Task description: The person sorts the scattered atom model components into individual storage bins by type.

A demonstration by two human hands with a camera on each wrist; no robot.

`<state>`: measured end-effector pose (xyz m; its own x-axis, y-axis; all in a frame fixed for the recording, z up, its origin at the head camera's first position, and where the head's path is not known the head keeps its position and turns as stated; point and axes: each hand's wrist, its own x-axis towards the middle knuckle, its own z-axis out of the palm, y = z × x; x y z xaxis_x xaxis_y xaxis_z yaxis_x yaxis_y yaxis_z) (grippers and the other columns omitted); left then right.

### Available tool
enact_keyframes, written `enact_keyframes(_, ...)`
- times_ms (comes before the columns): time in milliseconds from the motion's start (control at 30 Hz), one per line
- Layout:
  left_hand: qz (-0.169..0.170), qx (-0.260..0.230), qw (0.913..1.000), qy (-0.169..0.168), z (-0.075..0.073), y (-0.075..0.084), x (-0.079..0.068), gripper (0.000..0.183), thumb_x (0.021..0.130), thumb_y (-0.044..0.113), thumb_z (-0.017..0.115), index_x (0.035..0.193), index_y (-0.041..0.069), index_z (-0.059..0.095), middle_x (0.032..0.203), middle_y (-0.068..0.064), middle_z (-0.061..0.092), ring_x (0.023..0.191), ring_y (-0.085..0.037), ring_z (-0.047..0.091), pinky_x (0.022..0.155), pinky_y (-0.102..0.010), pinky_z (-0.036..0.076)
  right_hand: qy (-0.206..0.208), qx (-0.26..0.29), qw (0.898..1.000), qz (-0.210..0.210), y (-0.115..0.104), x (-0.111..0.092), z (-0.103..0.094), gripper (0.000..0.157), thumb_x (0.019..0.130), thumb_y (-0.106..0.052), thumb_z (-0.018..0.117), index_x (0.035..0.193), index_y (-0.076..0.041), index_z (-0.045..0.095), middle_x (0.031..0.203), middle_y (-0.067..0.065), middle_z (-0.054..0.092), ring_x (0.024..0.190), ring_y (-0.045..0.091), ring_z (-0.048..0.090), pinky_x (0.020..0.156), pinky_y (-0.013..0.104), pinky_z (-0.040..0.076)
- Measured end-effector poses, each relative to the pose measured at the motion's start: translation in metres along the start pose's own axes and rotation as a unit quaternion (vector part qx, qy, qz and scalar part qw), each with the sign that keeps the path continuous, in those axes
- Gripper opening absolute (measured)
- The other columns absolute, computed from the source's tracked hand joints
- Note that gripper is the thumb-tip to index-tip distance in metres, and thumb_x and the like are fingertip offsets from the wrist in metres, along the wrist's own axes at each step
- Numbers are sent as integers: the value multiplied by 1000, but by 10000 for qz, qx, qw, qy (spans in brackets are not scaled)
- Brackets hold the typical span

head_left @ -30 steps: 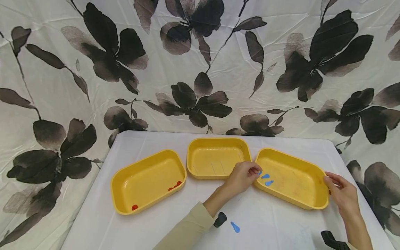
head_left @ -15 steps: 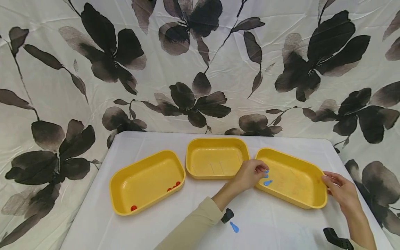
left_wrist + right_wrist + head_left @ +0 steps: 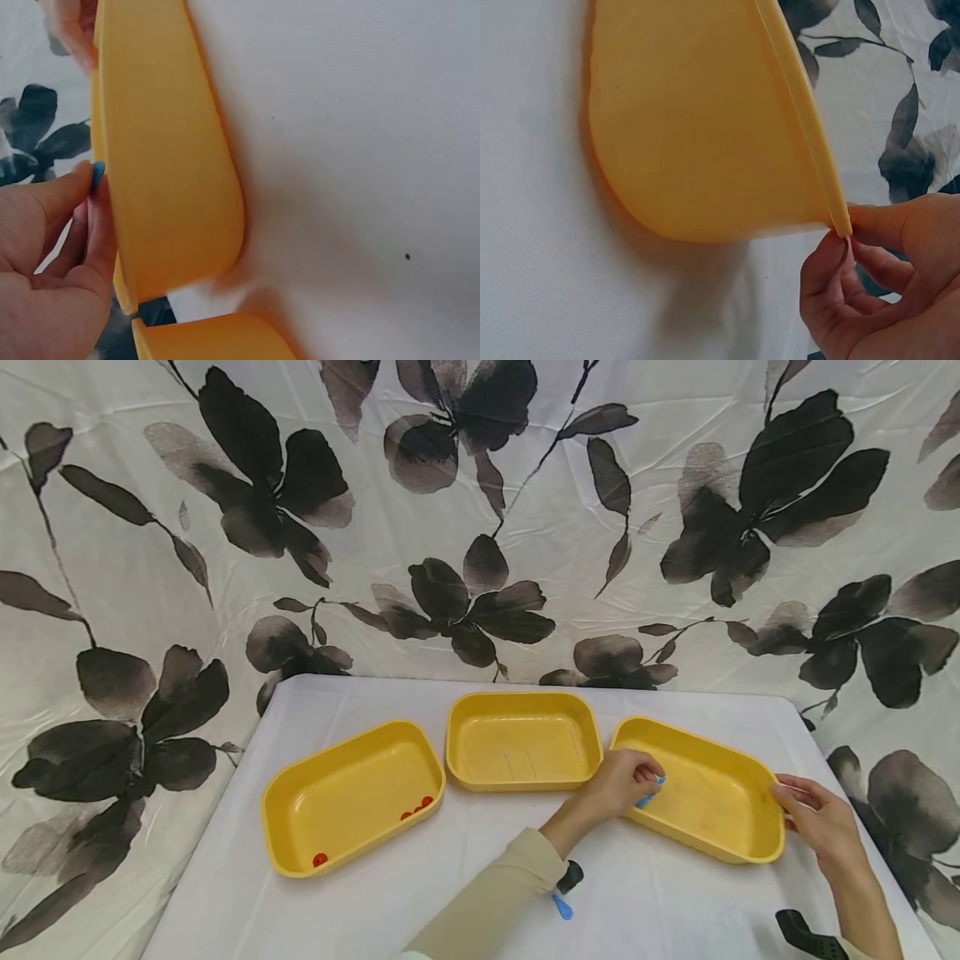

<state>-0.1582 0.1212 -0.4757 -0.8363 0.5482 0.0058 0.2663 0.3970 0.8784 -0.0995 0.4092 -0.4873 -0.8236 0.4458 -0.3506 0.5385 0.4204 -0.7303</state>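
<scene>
My left hand [image 3: 621, 785] is over the near-left corner of the right yellow tray [image 3: 738, 775], pinching a small blue drop-shaped piece [image 3: 98, 174] between thumb and finger. Just below those fingertips, another blue piece [image 3: 643, 802] shows partly inside the tray; the hand may cover more. Thumb and fingers of my right hand [image 3: 821, 818] grip the tray's right-end rim [image 3: 840, 214]. One more blue drop-shaped piece [image 3: 562, 907] lies on the white table, near my left wrist.
A middle yellow tray [image 3: 525, 699] holds several thin, needle-like lines. Small red bead-like pieces [image 3: 320, 860] lie in the left yellow tray [image 3: 337, 777]. Behind the white table [image 3: 675, 902] hangs a floral cloth [image 3: 465, 510]. The trays stand close together.
My left hand has moved right and slightly down across the right tray with the pinched blue piece, covering more of the pieces there. The right hand keeps its grip on the rim.
</scene>
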Motion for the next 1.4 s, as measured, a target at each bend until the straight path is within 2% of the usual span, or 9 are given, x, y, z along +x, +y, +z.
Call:
enact_keyframes(133, -92, 306, 9993, -185, 7, -1, 4, 7, 93, 2, 74, 100, 2, 74, 77, 7, 58, 70, 1, 50, 66, -8, 44, 44, 40, 10000, 38, 2, 1, 0, 62, 107, -37, 53, 152, 4, 39, 145, 28, 45, 93, 12, 55, 66, 10, 51)
enact_keyframes(367, -290, 811, 9957, -350, 20, 0, 11, 5, 93, 5, 75, 98, 6, 76, 78, 8, 59, 71, 1, 50, 66, -8, 42, -18, 47, 10000, -39, 5, -1, 0, 66, 106, -41, 53, 152, 3, 39, 145, 27, 45, 83, -1, 53, 68, 11, 52)
enact_keyframes(667, -313, 1446, 9875, -549, 31, 3, 20, 5, 94, 5, 74, 98, 8, 76, 80, 8, 59, 71, -1, 49, 64, -9, 40, 101, 106, 9999, 45, 3, -1, 0, 65, 106, -39, 54, 152, 4, 40, 145, 28, 44, 88, 6, 53, 66, 11, 51)
enact_keyframes(867, -509, 1843, 9786, -756, 36, 4, 26, 4, 94, 8, 76, 93, 12, 75, 84, 9, 61, 75, -2, 51, 67, -10, 40, 128, 112, 9998, 57, 5, -1, 0, 65, 106, -40, 54, 153, 3, 40, 147, 27, 44, 85, 2, 52, 66, 10, 51)
enact_keyframes(1067, -760, 1982, 9731, -897, 40, 5, 30, 10, 94, 5, 73, 96, 15, 75, 91, 12, 66, 80, -1, 55, 71, -10, 42, 65, 155, 9999, 39, 6, -1, 0, 66, 106, -42, 53, 153, 2, 40, 147, 26, 43, 85, 1, 53, 68, 10, 52)
enact_keyframes(1400, -1038, 2224, 9654, -885, 40, 6, 30, 14, 87, 12, 84, 97, 19, 76, 92, 14, 66, 79, -1, 56, 72, -12, 43, -2, 205, 9998, -23, 6, -3, 1, 67, 105, -44, 54, 152, 2, 40, 145, 24, 45, 82, -3, 53, 70, 10, 52)
